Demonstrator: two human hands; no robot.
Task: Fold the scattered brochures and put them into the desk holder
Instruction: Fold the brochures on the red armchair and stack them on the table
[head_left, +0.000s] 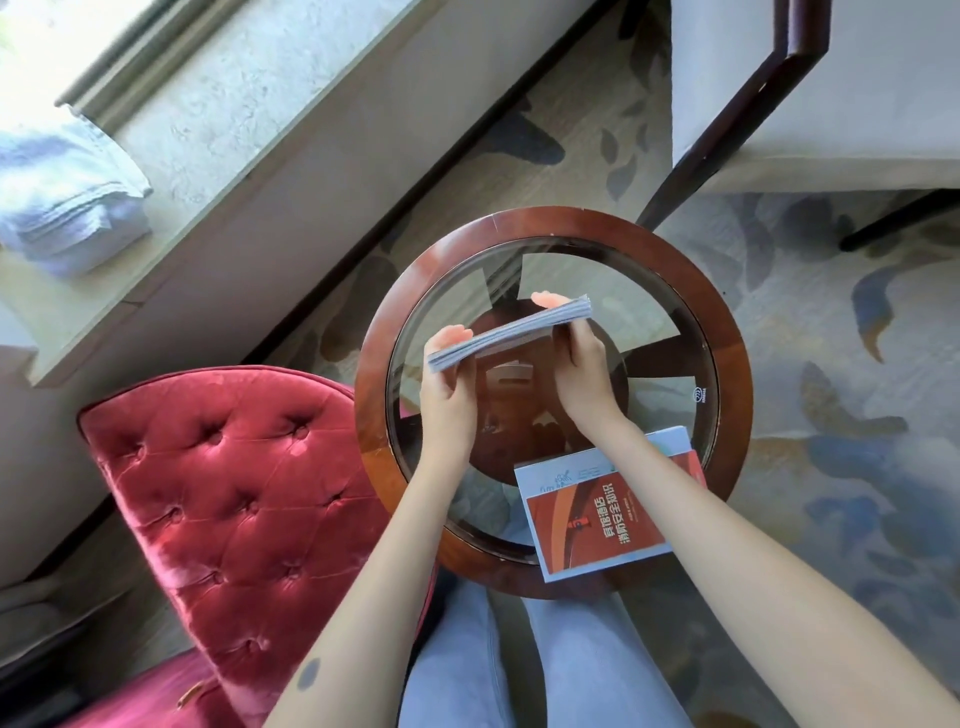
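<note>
A stack of brochures (511, 332) stands on its edge above the glass top of the round table (727, 332), seen edge-on as a grey-white wedge. My left hand (447, 387) grips its near left end, fingers curled behind it. My right hand (584, 364) holds the right end, fingertips showing past the far side. A red and pale-blue brochure (587, 519) with printed characters lies flat at the table's near right rim, partly under my right forearm. No desk holder shows in this view.
A red tufted velvet chair (234, 493) stands at the left of the table. Folded white towels (67, 208) lie on the window ledge at far left. A dark-framed pale chair (810, 104) stands beyond the table on patterned carpet.
</note>
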